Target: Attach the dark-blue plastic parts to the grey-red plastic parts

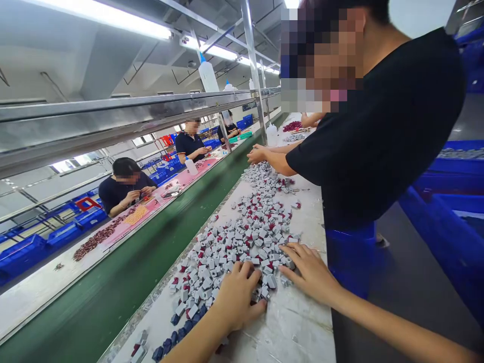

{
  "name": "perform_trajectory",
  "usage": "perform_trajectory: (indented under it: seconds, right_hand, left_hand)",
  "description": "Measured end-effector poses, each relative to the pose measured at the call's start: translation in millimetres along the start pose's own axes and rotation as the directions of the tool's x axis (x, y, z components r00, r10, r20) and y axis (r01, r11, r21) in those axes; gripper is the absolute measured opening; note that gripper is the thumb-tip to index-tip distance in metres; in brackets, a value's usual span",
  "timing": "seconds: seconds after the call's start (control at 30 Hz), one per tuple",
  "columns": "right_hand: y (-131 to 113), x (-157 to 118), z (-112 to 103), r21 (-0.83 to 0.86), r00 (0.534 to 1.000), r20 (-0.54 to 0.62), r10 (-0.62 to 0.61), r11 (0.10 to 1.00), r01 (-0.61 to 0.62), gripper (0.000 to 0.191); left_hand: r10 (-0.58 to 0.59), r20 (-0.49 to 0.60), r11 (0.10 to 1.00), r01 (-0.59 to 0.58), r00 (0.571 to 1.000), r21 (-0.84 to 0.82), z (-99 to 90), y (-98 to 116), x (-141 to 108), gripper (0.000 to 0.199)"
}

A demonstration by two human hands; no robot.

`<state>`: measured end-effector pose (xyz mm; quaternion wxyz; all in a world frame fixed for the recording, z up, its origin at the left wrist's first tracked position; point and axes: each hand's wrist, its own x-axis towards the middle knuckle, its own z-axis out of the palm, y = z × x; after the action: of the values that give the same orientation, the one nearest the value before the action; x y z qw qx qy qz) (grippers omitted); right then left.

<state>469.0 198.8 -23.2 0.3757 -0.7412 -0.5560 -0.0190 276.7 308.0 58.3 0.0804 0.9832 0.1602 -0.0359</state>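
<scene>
A long heap of small light-grey block-shaped parts (227, 247), with dark red bits among them, covers the white worktop (298, 322). My left hand (240, 295) rests at the near end of the heap, fingers spread and curved over the grey parts, thumb on the worktop side. Against the heap's right edge lies my right hand (308, 269), its fingers apart and touching the outer parts. Neither hand has a part gripped that I can see. Beside my left forearm runs a row of dark blue parts (181, 334), partly hidden by the arm.
A green conveyor belt (151, 252) runs along the left of the worktop. Close on the right stands a co-worker in a black shirt (378, 121), arms over the heap. Other people sit across the belt at pink mats (151, 206). Blue crates (457, 176) stand at right.
</scene>
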Motion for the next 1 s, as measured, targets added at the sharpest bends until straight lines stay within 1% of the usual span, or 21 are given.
perform_trajectory:
  seconds: [0.1,0.2,0.3,0.37,0.4,0.47,0.5,0.53,0.57,0.6,0.63,0.67,0.7,0.73,0.77,0.8,0.83,0.87,0.93,0.97,1.0]
  right_hand:
    - [-17.5,-6.5,13.6,-0.04,0.999,0.012,0.03,0.999,-0.03,0.045]
    - [-34.9,-10.1,24.8,-0.04,0.999,0.035,0.036,0.999,-0.035,0.047]
    - [-45.0,-21.5,27.3,-0.015,0.997,0.083,0.003,1.0,-0.001,0.053]
    - [-42.8,-32.9,22.0,0.005,0.995,0.098,-0.025,1.0,0.024,0.059]
    - [-39.1,-39.1,17.8,0.002,0.996,0.089,-0.028,1.0,0.028,0.062]
    - [-29.3,-50.7,9.2,-0.048,0.999,0.036,-0.025,0.998,0.027,0.066]
    - [-24.9,-55.5,5.8,-0.056,0.998,0.038,-0.052,0.997,0.054,0.063]
    - [-22.0,-59.2,3.6,-0.052,0.995,0.047,-0.084,0.995,0.086,0.057]
    - [-21.2,-61.7,2.7,-0.037,0.991,0.063,-0.118,0.992,0.121,0.049]
    - [-22.6,-63.1,3.1,-0.01,0.985,0.081,-0.15,0.988,0.151,0.043]
    - [-26.2,-63.5,4.6,0.016,0.981,0.09,-0.17,0.985,0.169,0.038]
    - [-31.5,-63.1,6.8,0.035,0.98,0.088,-0.178,0.984,0.175,0.036]
    - [-38.1,-62.1,9.3,0.051,0.981,0.081,-0.178,0.983,0.175,0.034]
    - [-45.3,-60.7,11.6,0.069,0.982,0.073,-0.175,0.983,0.17,0.033]
    - [-52.9,-59.3,13.3,0.09,0.984,0.063,-0.168,0.983,0.162,0.031]
    - [-60.7,-58.1,14.1,0.117,0.985,0.054,-0.162,0.981,0.155,0.03]
    - [-68.9,-57.5,13.9,0.15,0.986,0.047,-0.16,0.977,0.151,0.028]
    - [-77.9,-57.9,12.7,0.191,0.985,0.046,-0.165,0.969,0.154,0.027]
    - [-99.7,-62.8,8.3,0.293,0.975,0.068,-0.212,0.938,0.183,0.026]
    - [-113.2,-67.7,5.3,0.345,0.964,0.092,-0.25,0.916,0.205,0.026]
    - [-128.2,-74.1,2.1,0.394,0.948,0.12,-0.295,0.891,0.227,0.026]
  left_hand:
    - [0.001,-0.003,1.0,-0.001,1.0,0.007,0.5,2.8,-4.5,0.045]
    - [-0.001,0.013,1.0,0.001,1.0,0.001,-0.8,3.7,-12.6,0.046]
    - [-0.02,0.035,1.0,0.021,0.999,-0.023,-12.1,2.0,-29.8,0.047]
    - [-0.069,0.01,0.997,0.069,0.998,-0.036,-29.5,2.3,-53.9,0.046]
    - [-0.113,-0.021,0.993,0.112,0.993,-0.038,-40.6,4.3,-71.5,0.045]
    - [-0.23,-0.109,0.973,0.226,0.967,-0.041,-62.5,13.8,-118.7,0.045]
    - [-0.303,-0.159,0.953,0.297,0.94,-0.057,-70.7,21.8,-147.4,0.045]
    - [-0.382,-0.203,0.924,0.372,0.902,-0.087,-75.5,31.8,-178.1,0.045]
    - [-0.482,-0.25,0.876,0.457,0.84,-0.153,-76.2,43.6,-209.3,0.042]
    - [-0.584,-0.278,0.811,0.534,0.763,-0.238,-72.8,56.9,-239.0,0.04]
    - [-0.678,-0.301,0.734,0.59,0.671,-0.336,-65.7,71.3,-265.6,0.039]
    - [-0.757,-0.317,0.651,0.618,0.572,-0.441,-55.6,86.2,-287.6,0.038]
    - [-0.818,-0.319,0.572,0.616,0.479,-0.542,-43.3,100.9,-303.8,0.038]
    - [-0.863,-0.308,0.5,0.585,0.401,-0.639,-29.8,114.3,-313.9,0.039]
    - [-0.894,-0.289,0.438,0.531,0.342,-0.725,-15.7,125.7,-317.9,0.041]
    - [-0.917,-0.253,0.378,0.464,0.309,-0.801,-1.9,134.6,-316.3,0.042]
    - [-0.931,-0.214,0.322,0.387,0.296,-0.864,10.9,140.9,-310.0,0.044]
    - [-0.941,-0.183,0.271,0.308,0.286,-0.912,21.9,144.7,-300.1,0.046]
    - [-0.952,-0.112,0.162,0.162,0.284,-0.973,36.5,147.2,-275.0,0.051]
    - [-0.952,-0.061,0.095,0.099,0.301,-0.991,39.8,146.8,-262.2,0.054]
    - [-0.941,-0.006,0.022,0.045,0.338,-0.999,40.7,145.9,-250.8,0.057]
